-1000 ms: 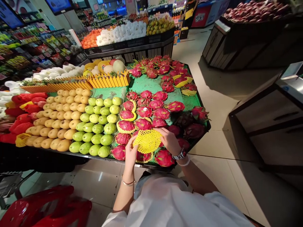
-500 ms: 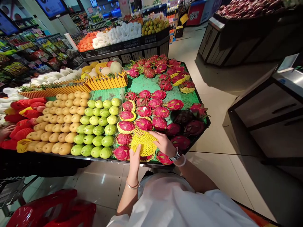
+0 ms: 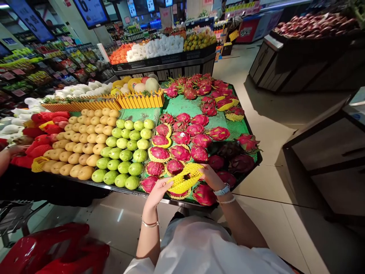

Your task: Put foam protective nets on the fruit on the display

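A yellow foam fruit net (image 3: 182, 182) is stretched between my two hands, with a gap showing in its middle. My left hand (image 3: 158, 191) pinches its left end, and my right hand (image 3: 211, 177) grips the right end. Beneath and around it lie rows of pink dragon fruit (image 3: 179, 153), some seated in yellow nets like this one. One dragon fruit (image 3: 204, 194) sits bare just below my right hand. Another in a net (image 3: 178, 194) is partly hidden under the stretched one.
Green fruit (image 3: 124, 155) and tan round fruit (image 3: 82, 148) fill rows to the left. Behind them runs an orange slatted divider (image 3: 141, 100). Another person's hand (image 3: 14, 151) reaches among red-netted fruit at far left. A red plastic object (image 3: 54, 251) stands on the floor, lower left.
The net went from a bunched, widened shape to a longer, flatter one as my hands moved apart. A dragon fruit behind it has come into sight. The camera view has shifted left.
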`<action>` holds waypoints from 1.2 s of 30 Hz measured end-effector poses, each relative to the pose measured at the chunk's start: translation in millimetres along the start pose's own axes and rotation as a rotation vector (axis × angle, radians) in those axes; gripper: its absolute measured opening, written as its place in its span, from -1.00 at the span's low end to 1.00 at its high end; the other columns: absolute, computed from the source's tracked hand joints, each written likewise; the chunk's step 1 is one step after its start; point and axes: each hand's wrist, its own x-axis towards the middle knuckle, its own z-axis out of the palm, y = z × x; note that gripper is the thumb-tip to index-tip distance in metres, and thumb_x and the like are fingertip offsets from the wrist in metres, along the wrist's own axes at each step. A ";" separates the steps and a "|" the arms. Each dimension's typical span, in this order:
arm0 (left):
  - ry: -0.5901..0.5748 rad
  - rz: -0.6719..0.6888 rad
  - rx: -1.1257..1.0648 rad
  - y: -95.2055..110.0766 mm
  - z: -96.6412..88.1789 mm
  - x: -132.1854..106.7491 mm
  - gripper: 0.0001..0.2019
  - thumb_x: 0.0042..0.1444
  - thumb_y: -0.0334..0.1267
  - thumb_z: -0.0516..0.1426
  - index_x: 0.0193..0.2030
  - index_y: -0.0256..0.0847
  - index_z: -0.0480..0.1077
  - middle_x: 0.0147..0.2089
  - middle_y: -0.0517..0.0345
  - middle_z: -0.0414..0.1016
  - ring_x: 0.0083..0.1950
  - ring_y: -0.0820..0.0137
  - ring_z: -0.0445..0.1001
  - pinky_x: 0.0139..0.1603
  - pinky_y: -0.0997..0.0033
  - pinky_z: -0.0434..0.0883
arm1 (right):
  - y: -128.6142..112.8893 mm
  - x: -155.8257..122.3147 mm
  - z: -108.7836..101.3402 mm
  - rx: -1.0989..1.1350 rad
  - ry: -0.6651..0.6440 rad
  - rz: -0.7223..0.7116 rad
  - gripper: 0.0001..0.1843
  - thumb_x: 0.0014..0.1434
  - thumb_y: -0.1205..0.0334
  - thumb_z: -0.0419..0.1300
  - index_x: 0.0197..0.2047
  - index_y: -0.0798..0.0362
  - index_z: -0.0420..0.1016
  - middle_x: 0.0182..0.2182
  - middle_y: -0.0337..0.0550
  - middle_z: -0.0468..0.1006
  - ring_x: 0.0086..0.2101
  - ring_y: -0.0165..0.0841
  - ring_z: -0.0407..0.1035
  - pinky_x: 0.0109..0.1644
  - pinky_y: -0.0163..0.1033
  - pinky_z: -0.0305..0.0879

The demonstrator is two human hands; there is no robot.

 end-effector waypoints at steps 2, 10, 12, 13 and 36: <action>0.058 0.018 -0.045 -3.1 2.0 2.1 -0.59 0.03 -0.07 0.29 -0.03 -0.30 0.55 -0.08 -0.08 0.62 -0.03 0.14 0.57 0.11 0.14 0.43 | -3.4 0.0 5.0 -0.010 -0.085 0.055 -0.78 0.14 0.09 0.08 -0.35 0.04 0.45 -0.46 -0.16 0.50 -0.43 -0.32 0.36 -0.46 -0.31 0.28; 0.309 0.158 -0.402 -2.2 4.5 3.8 -0.45 0.02 -0.20 0.31 0.19 -0.10 0.37 0.23 0.02 0.42 0.21 0.17 0.42 0.26 0.17 0.33 | -20.1 -1.5 15.4 0.013 -0.179 0.080 -0.74 0.02 0.03 0.25 -0.40 0.08 0.45 -0.46 -0.18 0.46 -0.39 -0.30 0.33 -0.37 -0.27 0.30; 0.175 0.084 -0.467 -2.2 2.8 0.7 -0.41 0.07 -0.23 0.26 0.26 -0.08 0.29 0.25 0.03 0.40 0.25 0.18 0.38 0.29 0.18 0.31 | -15.0 -2.9 20.0 0.227 -0.136 0.178 -0.74 0.03 0.00 0.24 -0.40 0.03 0.45 -0.46 -0.17 0.48 -0.37 -0.27 0.36 -0.38 -0.25 0.34; 0.108 0.052 -0.505 -3.1 2.3 -0.3 -0.43 0.09 -0.22 0.23 0.27 -0.10 0.29 0.24 0.03 0.41 0.26 0.18 0.37 0.30 0.19 0.30 | -12.1 -3.3 23.1 0.370 -0.142 0.214 -0.74 0.03 -0.03 0.23 -0.38 0.01 0.45 -0.42 -0.15 0.51 -0.32 -0.25 0.39 -0.33 -0.23 0.38; 0.299 0.175 -0.545 -21.0 35.2 22.9 -0.38 -0.10 -0.14 0.22 0.19 -0.09 0.34 0.26 0.12 0.38 0.42 0.13 0.10 0.38 0.13 0.18 | 2.7 -7.9 49.8 0.918 -0.122 0.232 -0.66 0.01 -0.06 0.19 -0.16 -0.11 0.46 -0.08 -0.12 0.53 0.11 -0.20 0.31 0.18 -0.05 0.33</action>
